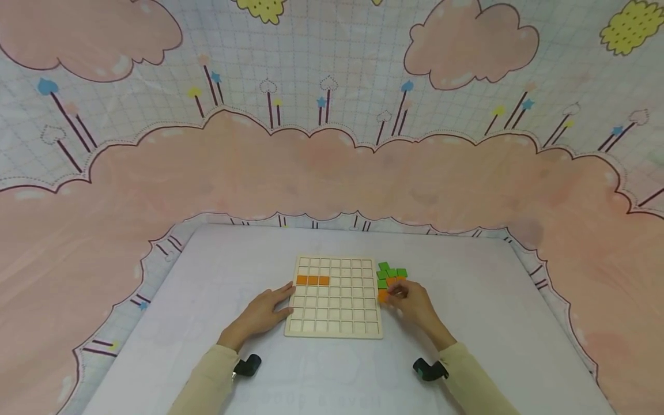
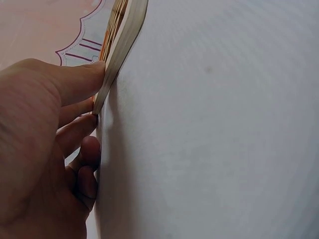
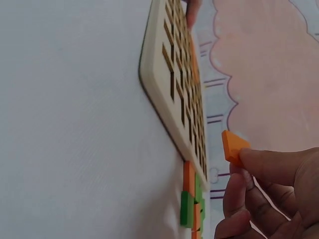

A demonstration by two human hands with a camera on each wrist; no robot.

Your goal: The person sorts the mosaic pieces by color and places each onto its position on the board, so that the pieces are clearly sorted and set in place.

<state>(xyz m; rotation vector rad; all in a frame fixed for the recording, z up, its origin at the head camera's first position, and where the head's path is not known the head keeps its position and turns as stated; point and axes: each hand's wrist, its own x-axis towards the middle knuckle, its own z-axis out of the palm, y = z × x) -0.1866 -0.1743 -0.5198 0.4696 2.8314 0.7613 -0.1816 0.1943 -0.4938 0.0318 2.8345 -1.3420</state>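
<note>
A square wooden board (image 1: 334, 336) with a grid of recessed cells lies flat on the table. Three orange tiles (image 1: 313, 280) sit side by side in one of its rows, starting at the left edge. My left hand (image 1: 263, 311) touches the board's left side, thumb and fingertips against the edge, as the left wrist view confirms. Between thumb and fingers, my right hand (image 3: 271, 186) pinches an orange square tile (image 3: 233, 147), raised above the table. Beneath and beside that hand, loose green tiles (image 1: 383, 275) and an orange tile (image 1: 383, 295) lie by the board's right edge.
The white table (image 1: 233, 253) stretches out around the board on all sides. Behind it hangs a patterned cloth (image 1: 311, 173) with pink clouds. Dark wrist cameras (image 1: 429, 370) are strapped at both sleeves.
</note>
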